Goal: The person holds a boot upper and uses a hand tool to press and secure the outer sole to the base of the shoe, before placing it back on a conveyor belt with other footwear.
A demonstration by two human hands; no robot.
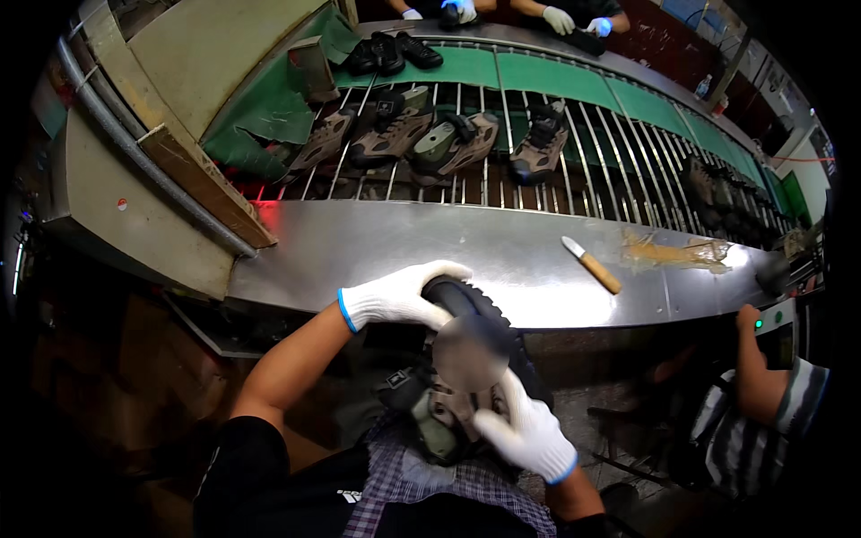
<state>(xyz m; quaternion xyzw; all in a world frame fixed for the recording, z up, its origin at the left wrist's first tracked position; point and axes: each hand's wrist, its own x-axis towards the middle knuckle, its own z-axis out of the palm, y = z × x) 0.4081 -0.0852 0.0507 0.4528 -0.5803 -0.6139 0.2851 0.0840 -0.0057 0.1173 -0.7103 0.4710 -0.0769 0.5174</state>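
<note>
A brown-grey shoe with a black lugged sole (455, 403) is held over my lap, its toe end reaching the front edge of the metal bench (359, 242). My left hand (395, 294), in a white knit glove with a blue cuff, is closed around the dark toe end. Lower on the shoe's right side, my right hand (527, 429), gloved the same way, grips it with thumb and fingers. A blurred patch covers the upper middle of the shoe. On the bench, a knife with a wooden handle (598, 270) lies apart from both hands.
Beyond the bench, several brown shoes (392, 130) rest on a metal roller conveyor (587, 161). Black shoes (387, 54) sit on the far green strip (538, 73). A beige machine housing (121, 193) stands left. Co-workers' gloved hands (558, 20) show across; a person in stripes (762, 421) is right.
</note>
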